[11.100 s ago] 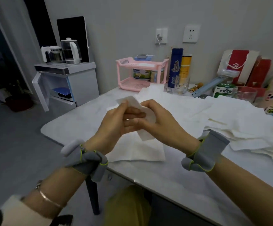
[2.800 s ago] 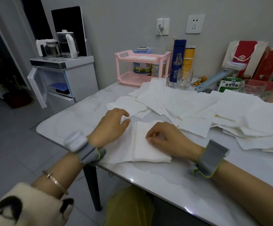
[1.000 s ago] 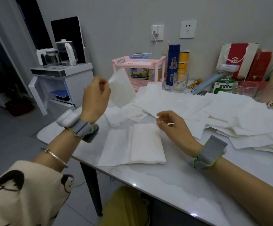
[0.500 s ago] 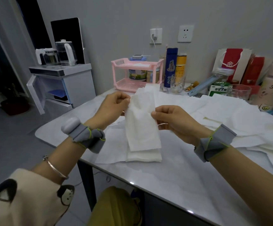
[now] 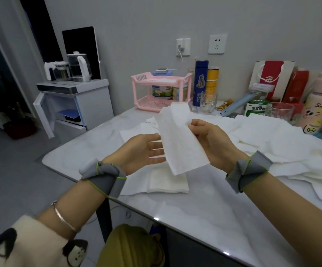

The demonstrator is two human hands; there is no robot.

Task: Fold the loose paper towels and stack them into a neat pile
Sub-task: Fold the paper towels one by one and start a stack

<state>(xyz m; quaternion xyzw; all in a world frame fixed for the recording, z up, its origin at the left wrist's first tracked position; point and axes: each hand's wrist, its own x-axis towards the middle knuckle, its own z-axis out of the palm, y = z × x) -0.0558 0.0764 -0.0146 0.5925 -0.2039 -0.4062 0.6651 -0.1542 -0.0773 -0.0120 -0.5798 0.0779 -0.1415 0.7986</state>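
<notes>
Your left hand (image 5: 142,151) was held palm up above the table (image 5: 204,212), fingers straight and relaxed. Their tips were hidden behind the paper towel (image 5: 179,139), and whether they touched it could not be told. That towel hung tilted in the air as a long strip, over the folded pile (image 5: 167,182) lying near the table's front edge. Your right hand (image 5: 212,143) pinched the towel's right edge between thumb and fingers. Farther right, the loose towels (image 5: 271,139) lay overlapping across the tabletop.

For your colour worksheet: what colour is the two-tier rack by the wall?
The rack is pink, in the head view.
</notes>
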